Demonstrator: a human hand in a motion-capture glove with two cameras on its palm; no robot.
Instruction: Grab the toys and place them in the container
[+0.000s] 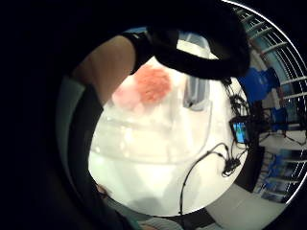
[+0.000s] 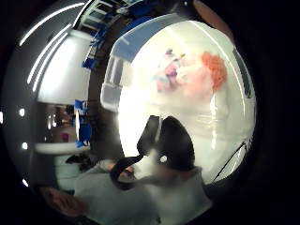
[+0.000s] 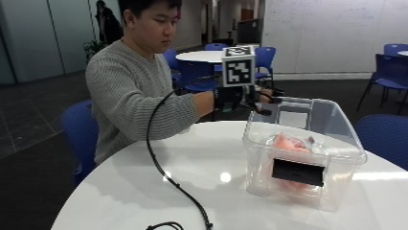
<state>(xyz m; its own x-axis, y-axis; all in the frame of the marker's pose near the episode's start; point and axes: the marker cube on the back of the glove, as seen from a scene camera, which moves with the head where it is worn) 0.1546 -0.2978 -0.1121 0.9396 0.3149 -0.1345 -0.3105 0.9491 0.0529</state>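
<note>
A person in a grey knitted sweater sits at a round white desk. Their gloved right hand is raised in the air just behind the far rim of a clear plastic container, not touching it. The grip itself is hidden behind the glove's gear, so I cannot tell whether the fingers are curled or straight, and nothing can be seen held in them.

The container stands upright on the desk, lid off, with a dark label on the side facing the outside camera. Inside it, on the bottom, lie the toys: an orange fuzzy toy touching a pale pink soft toy, seen through the clear wall as a pink-orange mass. In the thumb side palm view a smaller multicoloured toy lies just beside the pink one, also inside the container.

A black cable trails across the desk. Blue chairs stand around the desk and further back.
</note>
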